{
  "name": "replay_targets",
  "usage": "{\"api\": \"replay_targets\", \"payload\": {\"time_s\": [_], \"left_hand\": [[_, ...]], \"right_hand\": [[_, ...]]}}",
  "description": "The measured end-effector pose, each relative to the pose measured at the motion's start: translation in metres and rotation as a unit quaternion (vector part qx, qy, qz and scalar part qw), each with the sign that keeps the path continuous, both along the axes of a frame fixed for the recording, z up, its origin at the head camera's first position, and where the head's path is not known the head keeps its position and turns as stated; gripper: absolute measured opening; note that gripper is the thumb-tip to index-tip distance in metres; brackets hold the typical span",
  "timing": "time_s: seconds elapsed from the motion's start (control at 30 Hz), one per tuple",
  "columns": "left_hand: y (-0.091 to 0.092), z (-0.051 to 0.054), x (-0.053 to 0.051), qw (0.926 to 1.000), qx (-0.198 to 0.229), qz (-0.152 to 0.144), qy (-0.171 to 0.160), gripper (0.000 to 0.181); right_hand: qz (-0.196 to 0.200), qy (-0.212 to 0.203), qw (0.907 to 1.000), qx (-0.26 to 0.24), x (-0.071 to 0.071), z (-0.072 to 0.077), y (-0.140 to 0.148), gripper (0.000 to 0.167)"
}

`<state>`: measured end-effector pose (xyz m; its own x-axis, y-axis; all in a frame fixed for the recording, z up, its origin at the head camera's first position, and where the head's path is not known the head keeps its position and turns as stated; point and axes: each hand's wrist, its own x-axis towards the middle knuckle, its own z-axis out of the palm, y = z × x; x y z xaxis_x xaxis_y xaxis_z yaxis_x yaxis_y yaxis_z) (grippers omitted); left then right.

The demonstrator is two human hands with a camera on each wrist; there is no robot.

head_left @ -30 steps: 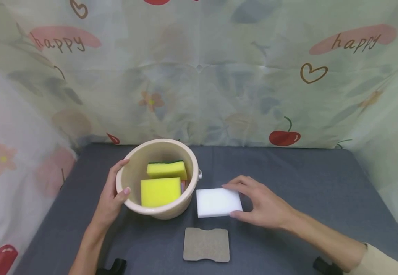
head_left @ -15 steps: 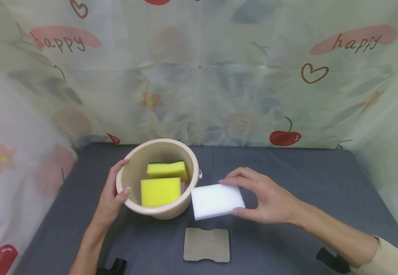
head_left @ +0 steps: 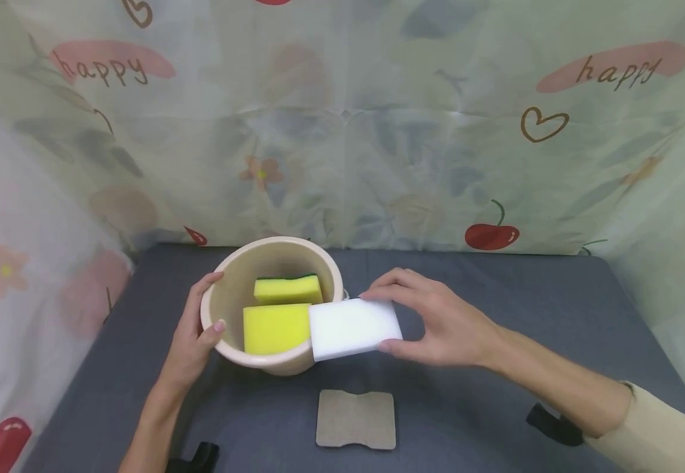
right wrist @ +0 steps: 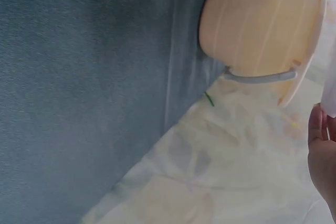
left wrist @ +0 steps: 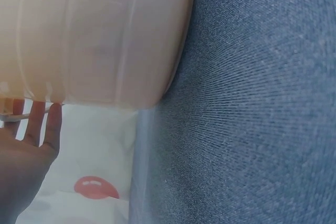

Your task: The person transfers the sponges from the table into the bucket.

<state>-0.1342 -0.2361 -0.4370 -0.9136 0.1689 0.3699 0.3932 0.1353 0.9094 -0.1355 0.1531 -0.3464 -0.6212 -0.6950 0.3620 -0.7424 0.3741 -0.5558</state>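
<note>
A cream bucket [head_left: 271,360] stands on the dark cloth, gripped at its left rim by my left hand [head_left: 191,335], thumb over the edge. Two yellow sponges lie inside: a flat-faced one [head_left: 274,328] in front and one with a dark green layer [head_left: 287,290] behind. My right hand [head_left: 443,322] pinches a white rectangular sponge [head_left: 354,328] by its right end, fingers on the far edge and thumb on the near one. In the head view the white sponge overlaps the bucket's right rim. The right wrist view shows the bucket [right wrist: 257,24] and its grey handle [right wrist: 262,78] hanging down its side.
A grey-brown flat piece [head_left: 356,420] with notched edges lies on the dark cloth [head_left: 496,420] in front of the bucket. A printed curtain [head_left: 378,164] hangs behind and at both sides of the table.
My right hand has lifted the white sponge off the cloth and carried it left to the bucket's rim, tilting it slightly. The left hand and bucket have stayed in place.
</note>
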Motion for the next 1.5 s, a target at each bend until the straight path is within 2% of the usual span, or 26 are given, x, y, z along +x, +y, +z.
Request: {"api": "replay_targets", "payload": {"time_s": [0.3,0.6,0.93,1.17,1.5], "left_hand": [[0.000,0.001,0.000,1.0000,-0.003,0.001,-0.003,0.070],[0.000,0.001,0.000,0.9999,-0.012,0.004,-0.010,0.071],[0.000,0.002,0.002,0.9999,-0.011,0.009,-0.008,0.071],[0.001,-0.001,0.000,1.0000,0.000,-0.007,-0.004,0.071],[-0.001,0.002,0.001,0.9999,-0.004,0.004,-0.013,0.072]], "right_hand": [[-0.012,0.020,0.9997,-0.005,-0.014,0.006,-0.016,0.051],[-0.043,-0.016,0.9989,0.010,-0.022,0.006,-0.031,0.053],[-0.076,-0.026,0.9962,0.032,-0.034,0.012,-0.060,0.051],[-0.096,-0.029,0.9940,0.043,-0.046,0.007,-0.077,0.050],[-0.107,-0.044,0.9912,0.063,-0.055,0.004,-0.100,0.054]]}}
